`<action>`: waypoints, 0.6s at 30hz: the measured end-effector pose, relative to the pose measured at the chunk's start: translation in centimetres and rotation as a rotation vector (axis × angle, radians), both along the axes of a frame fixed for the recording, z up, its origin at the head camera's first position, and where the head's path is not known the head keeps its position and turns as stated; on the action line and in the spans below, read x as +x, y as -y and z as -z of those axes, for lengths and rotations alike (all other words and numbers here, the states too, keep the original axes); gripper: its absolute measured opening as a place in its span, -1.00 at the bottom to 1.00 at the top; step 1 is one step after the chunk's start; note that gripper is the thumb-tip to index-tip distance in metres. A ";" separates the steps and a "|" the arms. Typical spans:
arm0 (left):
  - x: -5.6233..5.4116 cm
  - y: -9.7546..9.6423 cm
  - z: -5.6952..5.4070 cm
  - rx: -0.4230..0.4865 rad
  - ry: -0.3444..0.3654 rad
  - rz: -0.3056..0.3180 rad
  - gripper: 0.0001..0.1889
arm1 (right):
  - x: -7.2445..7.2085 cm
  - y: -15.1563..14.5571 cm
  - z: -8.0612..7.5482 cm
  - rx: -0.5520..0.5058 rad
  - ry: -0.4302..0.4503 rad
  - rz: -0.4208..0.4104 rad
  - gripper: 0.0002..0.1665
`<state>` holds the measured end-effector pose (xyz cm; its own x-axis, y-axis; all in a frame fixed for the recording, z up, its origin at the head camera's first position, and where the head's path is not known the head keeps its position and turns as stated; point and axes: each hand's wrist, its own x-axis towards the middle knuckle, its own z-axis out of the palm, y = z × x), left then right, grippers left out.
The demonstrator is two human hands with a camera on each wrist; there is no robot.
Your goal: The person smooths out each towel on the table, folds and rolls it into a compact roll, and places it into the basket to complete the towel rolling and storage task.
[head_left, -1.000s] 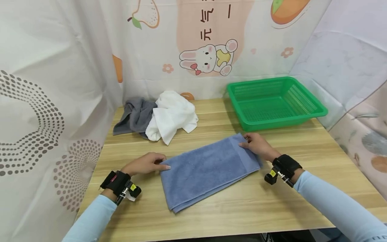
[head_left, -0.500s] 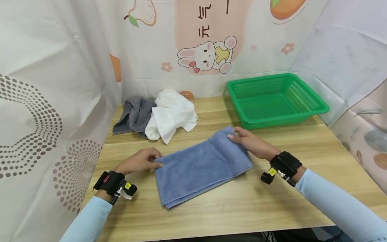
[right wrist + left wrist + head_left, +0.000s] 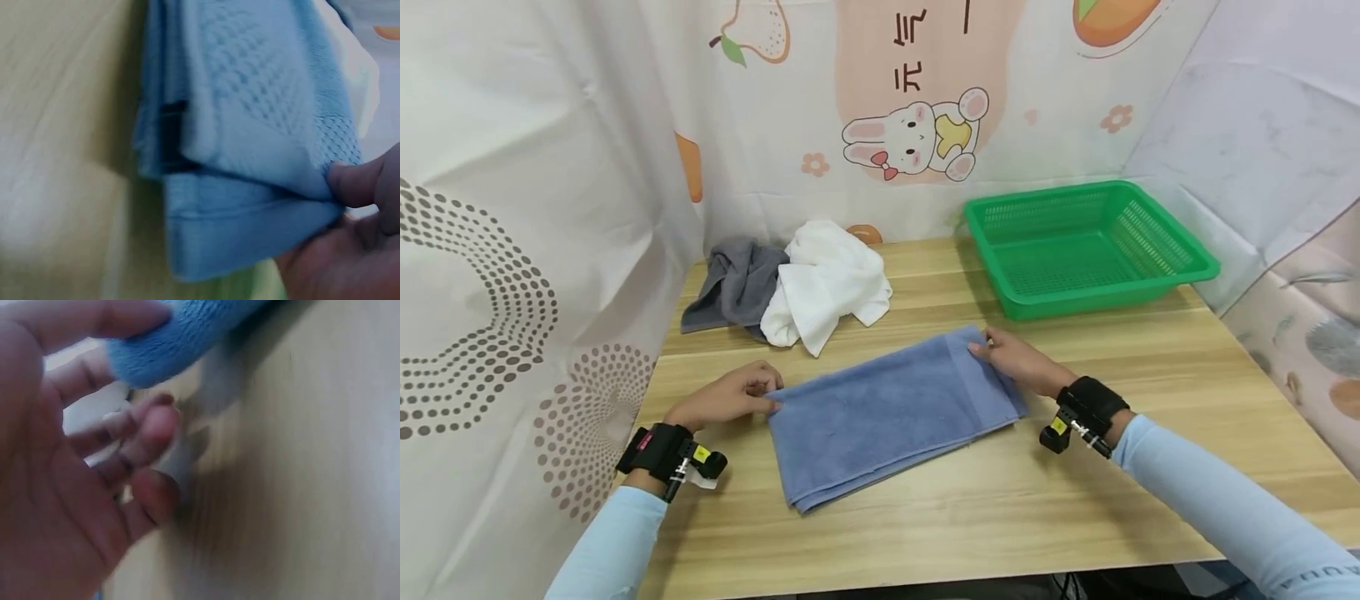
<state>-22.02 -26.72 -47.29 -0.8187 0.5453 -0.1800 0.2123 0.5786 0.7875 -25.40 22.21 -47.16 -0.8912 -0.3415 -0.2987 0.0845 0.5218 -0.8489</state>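
A blue towel (image 3: pixel 887 408), folded into a long layered strip, lies slantwise across the middle of the table. My left hand (image 3: pixel 726 398) pinches its far left corner between thumb and forefinger. In the left wrist view the other fingers of that hand (image 3: pixel 75 456) curl loosely below the towel edge (image 3: pixel 181 344). At the far right corner my right hand (image 3: pixel 1018 360) grips the towel. The right wrist view shows the thumb of the right hand (image 3: pixel 350 231) on top of the stacked layers (image 3: pixel 250 144), which part slightly at the end.
A crumpled grey towel (image 3: pixel 737 283) and a bunched white towel (image 3: pixel 831 283) touch each other at the back left of the wooden table (image 3: pixel 925 533). A green plastic basket (image 3: pixel 1097 300) stands at the back right. Printed curtains (image 3: pixel 760 158) enclose the back and sides.
Both hands have shifted left with the blue towel. Its right end was lifted and bent half a second ago and now lies flatter.
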 end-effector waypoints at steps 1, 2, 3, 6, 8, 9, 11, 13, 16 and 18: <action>-0.1 -0.1 0.0 0.009 0.012 -0.002 -0.68 | -0.1 0.1 0.2 0.033 -0.048 0.013 -0.65; -0.1 -0.2 0.1 0.010 0.022 0.004 -0.67 | -0.1 0.2 0.6 0.070 -0.095 0.033 -0.66; -0.2 -0.4 0.1 0.005 0.026 0.012 -0.65 | -0.2 0.2 0.8 0.100 -0.139 0.051 -0.67; -0.3 -1.1 0.2 -0.063 -0.013 0.031 -0.63 | -0.2 0.0 1.5 0.162 -0.252 0.104 -0.65; -0.5 -1.4 0.2 -0.109 -0.064 0.032 -0.66 | -0.2 -0.1 1.8 0.198 -0.335 0.126 -0.61; -0.5 -1.5 0.2 -0.119 -0.083 0.024 -0.69 | -0.2 -0.2 1.8 0.214 -0.380 0.131 -0.59; -0.6 -1.7 0.2 -0.115 -0.104 0.001 -0.77 | 0.0 -0.2 1.6 0.268 -0.495 0.126 -0.54; -0.6 -1.9 0.2 -0.089 -0.093 -0.014 -0.79 | 0.4 0.2 1.1 0.345 -0.637 0.101 -0.48; -0.4 -2.2 0.2 -0.043 -0.078 -0.007 -0.73 | 1.3 1.7 0.0 0.450 -0.835 0.004 -0.52; -0.4 -2.4 0.1 -0.036 -0.091 -0.007 -0.74 | 2.0 3.0 -0.7 0.486 -0.881 -0.111 -0.63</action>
<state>-22.38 -24.30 -47.40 -0.8365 0.5338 -0.1239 0.2777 0.6078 0.7439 -23.39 19.22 -46.44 -0.8318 -0.4522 0.3218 -0.5397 0.7942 -0.2791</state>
